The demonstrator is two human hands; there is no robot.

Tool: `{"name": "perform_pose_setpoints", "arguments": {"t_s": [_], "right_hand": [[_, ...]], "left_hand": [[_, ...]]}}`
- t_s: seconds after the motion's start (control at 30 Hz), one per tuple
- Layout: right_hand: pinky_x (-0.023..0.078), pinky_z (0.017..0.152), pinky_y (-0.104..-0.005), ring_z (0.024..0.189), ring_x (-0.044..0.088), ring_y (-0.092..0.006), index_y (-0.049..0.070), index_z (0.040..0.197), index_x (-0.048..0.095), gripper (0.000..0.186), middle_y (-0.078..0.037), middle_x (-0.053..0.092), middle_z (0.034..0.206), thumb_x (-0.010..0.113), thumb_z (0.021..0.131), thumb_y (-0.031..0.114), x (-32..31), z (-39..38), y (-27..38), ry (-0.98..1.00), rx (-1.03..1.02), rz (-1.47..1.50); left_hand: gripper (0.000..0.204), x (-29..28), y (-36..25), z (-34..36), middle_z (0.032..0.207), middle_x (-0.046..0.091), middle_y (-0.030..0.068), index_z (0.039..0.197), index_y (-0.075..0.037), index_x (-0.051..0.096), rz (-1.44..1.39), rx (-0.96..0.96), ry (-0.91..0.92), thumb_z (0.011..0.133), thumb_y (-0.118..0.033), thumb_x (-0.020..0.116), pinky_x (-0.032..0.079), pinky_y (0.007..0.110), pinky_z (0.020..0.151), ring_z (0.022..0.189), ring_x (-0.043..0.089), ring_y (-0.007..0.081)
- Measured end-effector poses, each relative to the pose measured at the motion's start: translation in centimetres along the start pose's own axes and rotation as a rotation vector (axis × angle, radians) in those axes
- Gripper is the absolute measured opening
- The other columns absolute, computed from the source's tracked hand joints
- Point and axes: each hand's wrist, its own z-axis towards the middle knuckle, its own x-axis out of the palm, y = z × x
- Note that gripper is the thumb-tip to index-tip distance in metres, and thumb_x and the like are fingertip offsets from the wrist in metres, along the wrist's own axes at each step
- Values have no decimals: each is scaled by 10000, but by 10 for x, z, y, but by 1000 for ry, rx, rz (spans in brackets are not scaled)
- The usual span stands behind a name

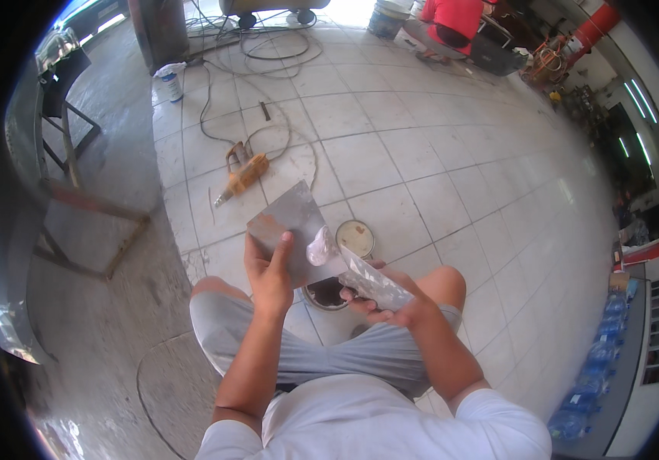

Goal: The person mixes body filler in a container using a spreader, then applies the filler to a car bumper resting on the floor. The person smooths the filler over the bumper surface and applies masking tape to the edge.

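Observation:
My left hand [270, 270] grips a flat grey metal plate [289, 217] by its lower left edge, thumb on top. A lump of pale pinkish putty [319, 247] sits near the plate's right side. In my right hand [391, 297] is a putty knife [372, 280] with a broad blade smeared in white; its tip meets the plate's right edge beside the putty. Below the two tools stands an open round can [325, 294], dark inside and partly hidden by my right hand. Its round lid [355, 238], stained brown in the middle, lies on the tiles just beyond.
A yellow heat gun [243, 178] with its cord lies ahead on the tiled floor. Farther off are a white-and-blue tub [170, 83], looped cables and a bucket [388, 19]. A person in red [452, 23] crouches far right. Metal stands [92, 201] are left; blue water bottles [604, 353] line the right.

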Motion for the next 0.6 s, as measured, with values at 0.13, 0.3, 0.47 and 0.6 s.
{"name": "perform_pose_setpoints", "arguments": {"t_s": [0.13, 0.3, 0.47, 0.6], "right_hand": [[476, 452, -336, 758, 531, -238, -3, 1341, 569, 443, -221, 633, 1115, 487, 1079, 344, -8, 10, -3, -56, 40, 9], [294, 401, -276, 591, 514, -147, 126, 1014, 612, 268, -36, 600, 805, 507, 1046, 370, -39, 64, -11, -862, -401, -248], [264, 426, -324, 469, 388, -149, 162, 929, 532, 188, -15, 483, 673, 480, 1004, 327, -179, 43, -23, -1240, -676, 225], [268, 443, -330, 493, 386, -163, 187, 915, 505, 155, -13, 454, 669, 446, 994, 307, -242, 36, -87, -992, -485, 290]], "left_hand": [[431, 4, 4, -8, 1227, 661, 82, 1376, 4, 546, 44, -17, 76, 1009, -126, 730, 466, 305, 997, 1122, 597, 161], [433, 14, 5, -28, 1206, 664, 70, 1366, 15, 550, 77, -97, 136, 997, -111, 738, 458, 283, 982, 1099, 593, 148], [462, -32, -9, -3, 1292, 656, 117, 1427, -8, 537, -246, -228, -19, 990, -91, 662, 555, 375, 972, 1148, 665, 243], [401, -79, 2, 13, 1270, 693, 111, 1383, -16, 593, -351, -389, -199, 1006, -149, 612, 582, 393, 962, 1135, 699, 262]]}}
